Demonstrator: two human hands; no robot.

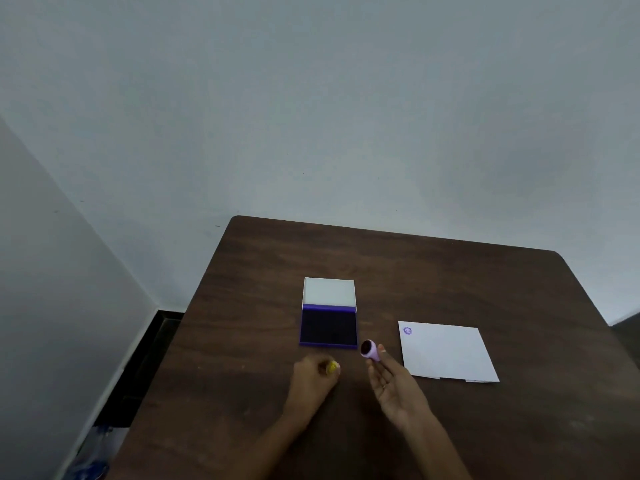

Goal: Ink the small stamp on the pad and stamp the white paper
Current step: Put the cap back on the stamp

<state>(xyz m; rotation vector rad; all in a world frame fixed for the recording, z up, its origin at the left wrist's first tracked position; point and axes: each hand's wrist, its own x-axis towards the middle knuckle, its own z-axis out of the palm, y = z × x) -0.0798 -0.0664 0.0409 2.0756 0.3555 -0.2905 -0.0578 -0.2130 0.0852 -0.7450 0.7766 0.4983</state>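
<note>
My right hand (393, 382) holds a small lilac stamp (370, 350) at the fingertips, its dark inked face turned up and to the left. The stamp hovers just right of the open purple ink pad (329, 328), whose white lid (329, 292) stands raised at the back. My left hand (313, 377) rests on the dark wooden table (450, 271) in front of the pad, fingers closed on a small yellow object (333, 367). The white paper (446, 351) lies to the right and carries one purple stamp mark (408, 330) in its far left corner.
The table's left edge (194, 306) drops to a dark floor strip beside the grey wall. A blue-and-white object (93, 455) lies on the floor at lower left. The table's far edge meets the wall.
</note>
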